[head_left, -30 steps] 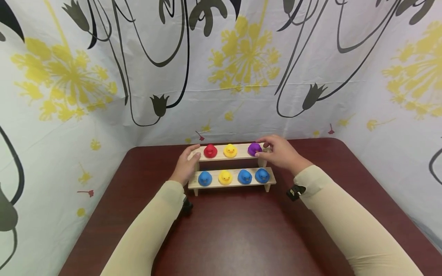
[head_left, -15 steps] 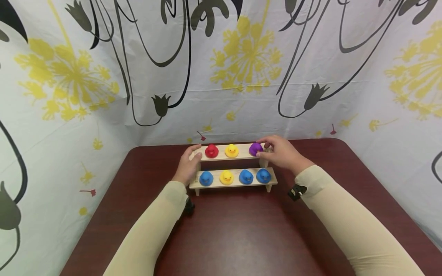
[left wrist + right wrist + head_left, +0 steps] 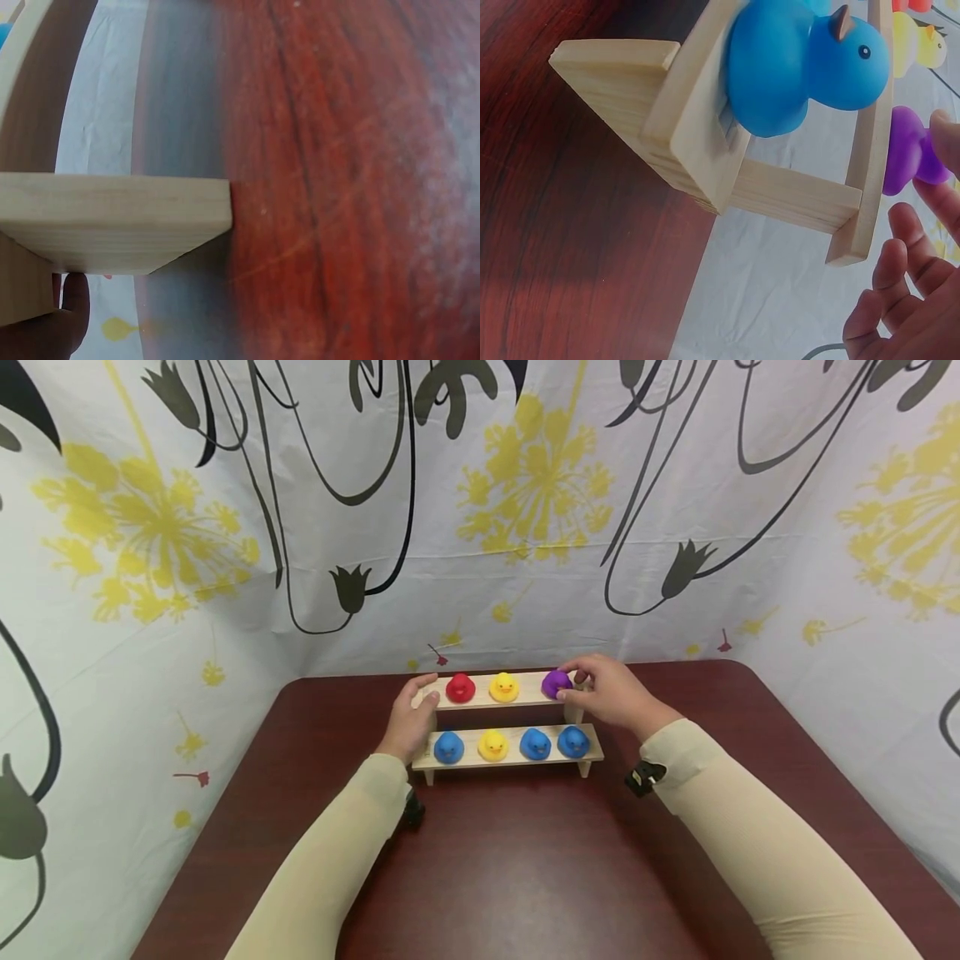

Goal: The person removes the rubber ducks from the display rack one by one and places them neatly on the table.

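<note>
On the upper shelf of a two-tier wooden stand [image 3: 522, 690], my right hand [image 3: 606, 692] pinches a purple rubber duck [image 3: 556, 684] between thumb and forefinger, at the right end. Its other fingers are loosely bent below the duck in the right wrist view. My left hand [image 3: 408, 720] holds the left end of the upper shelf, thumb in front and forefinger behind. In the left wrist view, only a dark fingertip [image 3: 75, 304] shows beside the wood. A red duck [image 3: 461, 688] and a yellow duck [image 3: 504, 687] also sit on the upper shelf.
Several ducks line the lower shelf: a blue duck [image 3: 449, 747] at the left, a yellow duck [image 3: 492, 745], then two more blue ones. The stand is near the back of a dark red-brown table [image 3: 525, 860]. Patterned white cloth [image 3: 450, 527] hangs behind and at both sides.
</note>
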A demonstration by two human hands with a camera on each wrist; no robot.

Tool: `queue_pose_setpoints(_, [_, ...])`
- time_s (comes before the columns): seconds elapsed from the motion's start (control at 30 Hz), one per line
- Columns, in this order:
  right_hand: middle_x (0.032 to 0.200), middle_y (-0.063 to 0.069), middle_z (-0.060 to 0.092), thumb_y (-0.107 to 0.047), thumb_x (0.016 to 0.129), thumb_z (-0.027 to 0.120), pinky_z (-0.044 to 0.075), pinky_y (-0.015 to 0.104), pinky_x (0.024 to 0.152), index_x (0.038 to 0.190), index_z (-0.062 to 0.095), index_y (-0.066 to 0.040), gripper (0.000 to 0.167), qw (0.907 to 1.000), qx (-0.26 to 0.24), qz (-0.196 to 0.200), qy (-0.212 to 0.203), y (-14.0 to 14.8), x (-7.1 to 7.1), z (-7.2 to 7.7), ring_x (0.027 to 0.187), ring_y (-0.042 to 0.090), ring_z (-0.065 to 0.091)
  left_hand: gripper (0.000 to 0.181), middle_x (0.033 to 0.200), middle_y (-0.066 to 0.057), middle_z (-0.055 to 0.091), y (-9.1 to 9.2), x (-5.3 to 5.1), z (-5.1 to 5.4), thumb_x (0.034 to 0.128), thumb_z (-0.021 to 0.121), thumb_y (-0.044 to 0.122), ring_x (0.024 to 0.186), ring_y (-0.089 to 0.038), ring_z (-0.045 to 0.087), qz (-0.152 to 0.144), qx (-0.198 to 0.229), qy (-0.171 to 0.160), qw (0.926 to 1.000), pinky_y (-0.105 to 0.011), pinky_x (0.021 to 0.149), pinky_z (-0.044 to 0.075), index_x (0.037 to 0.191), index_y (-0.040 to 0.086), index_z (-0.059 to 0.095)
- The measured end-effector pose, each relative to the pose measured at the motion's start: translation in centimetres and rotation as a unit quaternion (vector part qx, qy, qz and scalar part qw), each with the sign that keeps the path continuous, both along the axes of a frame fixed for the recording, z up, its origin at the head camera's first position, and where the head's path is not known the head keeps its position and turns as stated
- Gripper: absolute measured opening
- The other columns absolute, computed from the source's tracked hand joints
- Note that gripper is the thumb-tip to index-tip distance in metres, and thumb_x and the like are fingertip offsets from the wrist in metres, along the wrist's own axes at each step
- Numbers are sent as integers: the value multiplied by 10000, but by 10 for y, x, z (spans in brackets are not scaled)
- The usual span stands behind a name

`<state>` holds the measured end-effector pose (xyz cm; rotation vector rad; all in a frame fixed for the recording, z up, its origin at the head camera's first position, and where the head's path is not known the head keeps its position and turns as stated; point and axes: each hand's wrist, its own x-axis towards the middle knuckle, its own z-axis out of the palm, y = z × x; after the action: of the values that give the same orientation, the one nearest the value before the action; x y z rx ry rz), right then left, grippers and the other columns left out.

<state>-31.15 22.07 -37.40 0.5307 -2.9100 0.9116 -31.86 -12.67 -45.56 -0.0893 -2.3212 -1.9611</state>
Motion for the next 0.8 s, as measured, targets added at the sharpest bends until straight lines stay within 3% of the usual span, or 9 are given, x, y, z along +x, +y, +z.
queue_pose_setpoints(0.4, [1081, 148, 633, -266, 942, 817, 483, 369, 719, 1311, 698, -90, 426, 9999, -158, 14, 11, -1, 0, -1, 857, 255, 580, 358, 1558, -64, 501, 0, -1, 0, 1100, 555, 266, 1487, -279, 415, 38, -37, -110, 9999, -524, 1263, 268, 1458, 254, 576])
queue_pose_setpoints(0.8, [1061, 129, 613, -281, 937, 822, 506, 364, 692, 1305, 691, -93, 433, 9998, -181, -39, -57, -3, 11, 0, 869, 272, 565, 394, 1554, -78, 508, 0, 1, 2, 1100, 547, 256, 1479, -287, 428, 26, -59, -67, 10000, -525, 1261, 275, 1492, 205, 552])
